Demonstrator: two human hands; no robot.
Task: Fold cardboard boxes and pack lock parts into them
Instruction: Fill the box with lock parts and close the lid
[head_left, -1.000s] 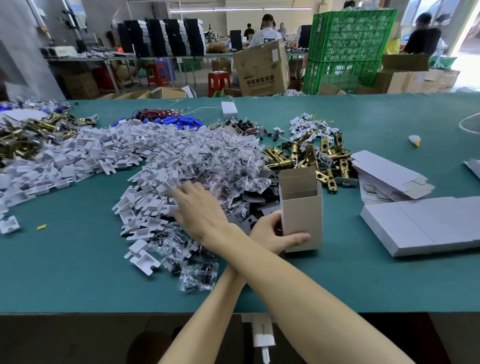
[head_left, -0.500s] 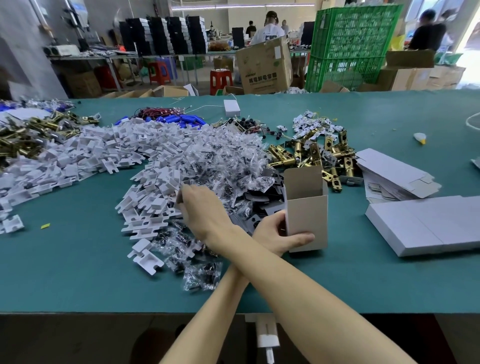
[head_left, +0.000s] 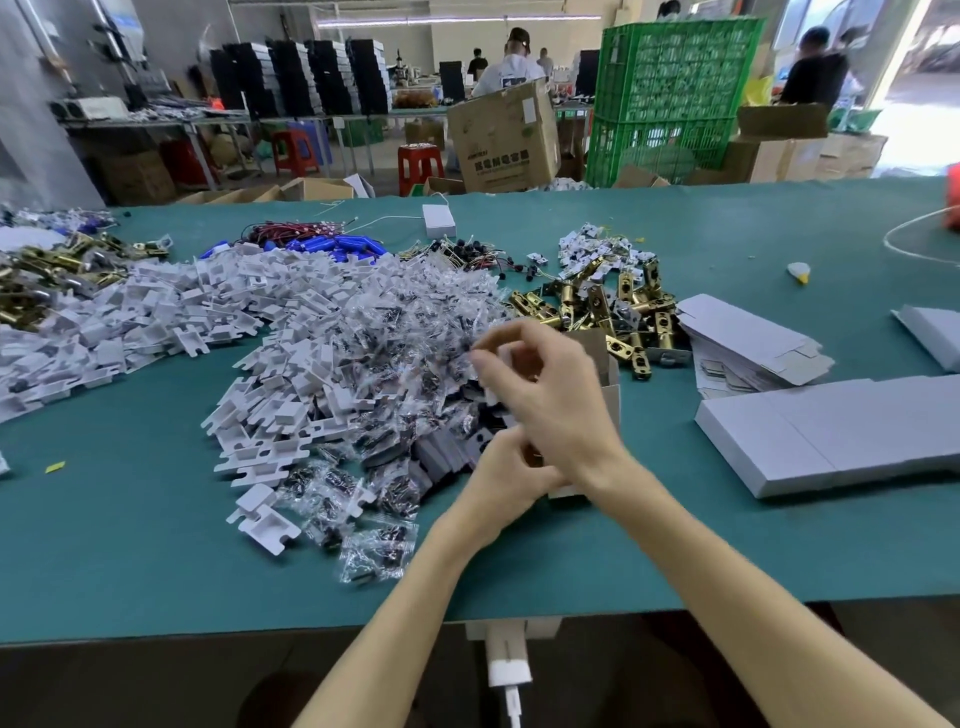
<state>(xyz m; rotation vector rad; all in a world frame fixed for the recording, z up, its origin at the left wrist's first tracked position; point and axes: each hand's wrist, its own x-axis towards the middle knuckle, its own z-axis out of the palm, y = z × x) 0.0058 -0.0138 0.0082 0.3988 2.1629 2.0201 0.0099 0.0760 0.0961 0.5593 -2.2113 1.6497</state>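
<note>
My left fingers (head_left: 506, 460) grip the small open-topped grey cardboard box (head_left: 611, 400), which stands just behind my right fingers (head_left: 519, 338). Those are curled and blurred; whether they pinch a part I cannot tell. Reaching across it, I could tip the box, or a part could miss its mouth.

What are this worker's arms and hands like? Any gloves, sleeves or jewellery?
No gloves: the left hand and the right hand are both bare. The left forearm and right forearm are bare too, with no sleeve in view. No watch, bracelet or ring shows, though the right hand is blurred.
</note>
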